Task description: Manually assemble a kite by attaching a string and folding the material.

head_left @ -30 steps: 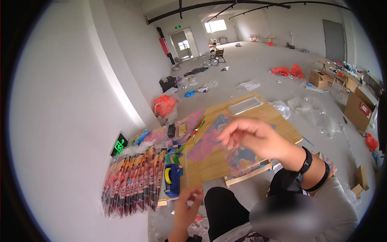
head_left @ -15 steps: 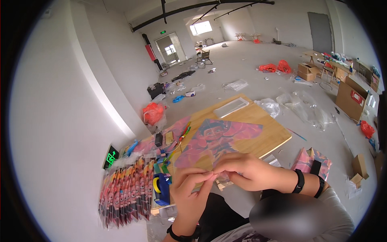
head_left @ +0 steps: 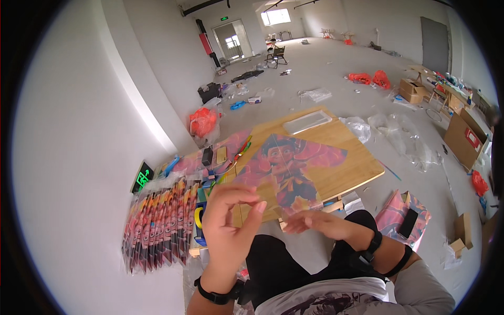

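Note:
A kite-shaped printed sheet (head_left: 286, 163) with a cartoon figure and pink wings lies on the wooden table (head_left: 357, 168). Above its near left part my left hand (head_left: 228, 226) is raised, fingers curled and thumb apart from the forefinger; I can make out nothing between them. Over the table's near edge, by the sheet's lower end, is my right hand (head_left: 328, 227), fingers stretched out, holding nothing visible. Beside my left wrist stands a blue tape dispenser (head_left: 199, 226) with a yellow roll, partly hidden by that hand.
Left of the table hang several folded printed packs in clear plastic (head_left: 160, 226). A white tray (head_left: 307, 122) lies at the far edge, a black box (head_left: 208, 155) at the left. On the floor are clear plastic bags (head_left: 404, 139), cardboard boxes (head_left: 462, 139) and a pink printed bag (head_left: 396, 215).
My hands, fingertips together before, have moved apart. The right has straightened its fingers and drawn back; the left has opened its pinch. The view has tilted down.

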Tool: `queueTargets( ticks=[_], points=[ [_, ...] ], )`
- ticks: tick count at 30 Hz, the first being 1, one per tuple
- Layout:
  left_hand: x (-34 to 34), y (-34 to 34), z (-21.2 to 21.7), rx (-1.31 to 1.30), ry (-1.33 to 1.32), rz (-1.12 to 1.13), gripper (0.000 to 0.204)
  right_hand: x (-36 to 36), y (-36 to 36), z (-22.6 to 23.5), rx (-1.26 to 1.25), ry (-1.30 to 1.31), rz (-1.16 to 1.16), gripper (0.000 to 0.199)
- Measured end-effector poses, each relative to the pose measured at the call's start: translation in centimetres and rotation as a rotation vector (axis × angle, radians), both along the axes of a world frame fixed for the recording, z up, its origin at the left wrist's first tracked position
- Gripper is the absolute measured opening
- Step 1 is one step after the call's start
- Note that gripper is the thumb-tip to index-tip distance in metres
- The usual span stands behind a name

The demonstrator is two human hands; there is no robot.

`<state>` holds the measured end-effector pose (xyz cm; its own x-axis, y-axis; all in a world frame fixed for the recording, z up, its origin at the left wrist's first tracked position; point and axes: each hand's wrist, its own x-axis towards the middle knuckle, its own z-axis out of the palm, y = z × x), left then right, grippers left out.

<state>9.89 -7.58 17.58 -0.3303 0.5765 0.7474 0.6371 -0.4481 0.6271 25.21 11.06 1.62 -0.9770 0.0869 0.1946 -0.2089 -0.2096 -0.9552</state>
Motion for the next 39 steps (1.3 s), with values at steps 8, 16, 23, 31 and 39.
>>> queueTargets(
  ticks=[8,16,23,31,39],
  points=[
    [-1.0,0.9,0.6,0.017,-0.065,0.003,0.028,1.5,-0.2,-3.8,0.505,-0.192,0.060,0.029],
    [-1.6,1.7,0.9,0.035,-0.041,0.098,0.022,3.9,0.3,-7.2,0.363,-0.190,-0.081,0.022],
    [-2.1,2.9,0.8,0.078,-0.213,0.085,0.018,5.4,1.0,-8.1,0.230,-0.351,-0.203,0.017],
    [-1.7,4.2,1.4,0.215,-0.125,0.140,0.019,7.1,0.8,-7.7,-0.090,-0.363,-0.336,0.018],
    [-0.5,4.1,1.8,0.194,-0.215,0.103,0.022,9.0,-1.7,-8.7,0.053,-0.297,-0.283,0.024]
  ],
)
